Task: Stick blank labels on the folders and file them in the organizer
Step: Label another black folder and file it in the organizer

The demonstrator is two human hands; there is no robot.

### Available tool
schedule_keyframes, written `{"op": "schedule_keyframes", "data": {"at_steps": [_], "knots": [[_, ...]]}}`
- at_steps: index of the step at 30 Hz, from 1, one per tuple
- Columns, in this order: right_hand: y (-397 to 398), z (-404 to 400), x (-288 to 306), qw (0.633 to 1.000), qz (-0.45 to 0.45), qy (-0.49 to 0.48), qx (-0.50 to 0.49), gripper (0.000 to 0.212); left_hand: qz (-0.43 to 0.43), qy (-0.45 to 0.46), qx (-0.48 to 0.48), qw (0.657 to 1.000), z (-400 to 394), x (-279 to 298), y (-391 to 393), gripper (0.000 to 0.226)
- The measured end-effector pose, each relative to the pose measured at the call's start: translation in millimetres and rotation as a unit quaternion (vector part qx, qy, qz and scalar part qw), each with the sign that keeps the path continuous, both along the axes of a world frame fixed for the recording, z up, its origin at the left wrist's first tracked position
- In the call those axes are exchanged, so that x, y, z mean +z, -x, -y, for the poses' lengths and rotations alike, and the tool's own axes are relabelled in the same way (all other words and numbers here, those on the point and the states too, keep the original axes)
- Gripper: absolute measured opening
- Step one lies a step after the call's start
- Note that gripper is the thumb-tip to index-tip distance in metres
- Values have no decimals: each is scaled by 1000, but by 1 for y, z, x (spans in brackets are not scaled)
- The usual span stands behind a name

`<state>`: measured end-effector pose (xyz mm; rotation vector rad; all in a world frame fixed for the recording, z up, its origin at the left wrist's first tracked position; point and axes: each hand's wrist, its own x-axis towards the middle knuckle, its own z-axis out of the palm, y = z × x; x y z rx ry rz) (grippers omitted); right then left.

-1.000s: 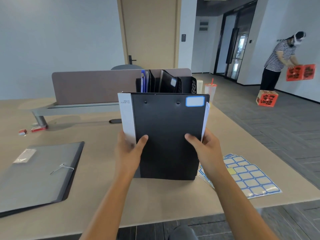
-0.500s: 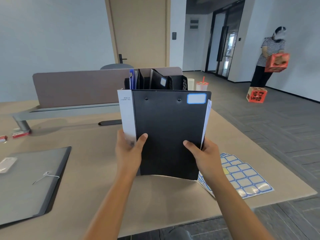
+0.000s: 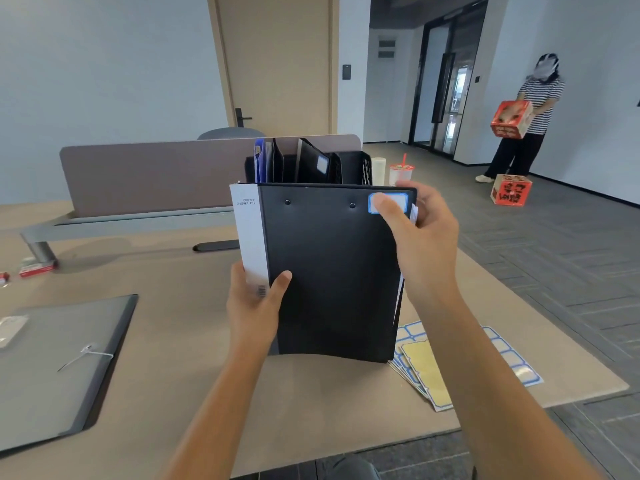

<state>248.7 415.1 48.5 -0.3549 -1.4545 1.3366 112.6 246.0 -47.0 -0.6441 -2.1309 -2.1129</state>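
I hold a black folder (image 3: 329,271) upright above the table, its white spine to the left. My left hand (image 3: 256,303) grips the lower spine edge, thumb on the front cover. My right hand (image 3: 419,237) grips the upper right corner, its thumb pressed on the blue-bordered blank label (image 3: 388,203) stuck there, fingers behind the cover. Behind the folder stands the black mesh organizer (image 3: 360,168) holding several folders, one with a white label. Sheets of blank labels (image 3: 429,368) lie on the table at the lower right.
A grey folder (image 3: 59,362) with a string clasp lies flat at the left. A divider panel (image 3: 156,174) runs across the desk behind. A drink cup (image 3: 401,173) stands right of the organizer. A person holding a red box (image 3: 512,119) stands far right.
My right hand left the folder's lower right edge and rose to the top right corner, thumb now on the label. The left hand kept its grip. The person at the right lifted a red box.
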Motion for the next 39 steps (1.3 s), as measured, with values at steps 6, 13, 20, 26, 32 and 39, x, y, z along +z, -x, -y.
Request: {"op": "schedule_keyframes", "data": {"at_steps": [6, 13, 20, 26, 32, 39], "knots": [[14, -3, 2, 997, 38, -52, -53, 19, -7, -15, -7, 1000, 1, -2, -2, 31], [7, -5, -3, 995, 42, -81, -45, 12, -4, -3, -13, 1000, 0, -1, 4, 36], [10, -15, -19, 995, 32, -79, -57, 68, -7, -5, -11, 1000, 0, -1, 0, 33], [10, -13, -30, 1000, 17, -4, 9, 55, -2, -10, -10, 1000, 0, -1, -1, 33], [-14, -4, -74, 977, 185, 13, 102, 27, 16, -32, -7, 999, -3, 0, 2, 30], [-29, -10, -69, 990, 140, -4, 28, 13, 1, 1, -3, 1000, -33, 26, 2, 48]]}}
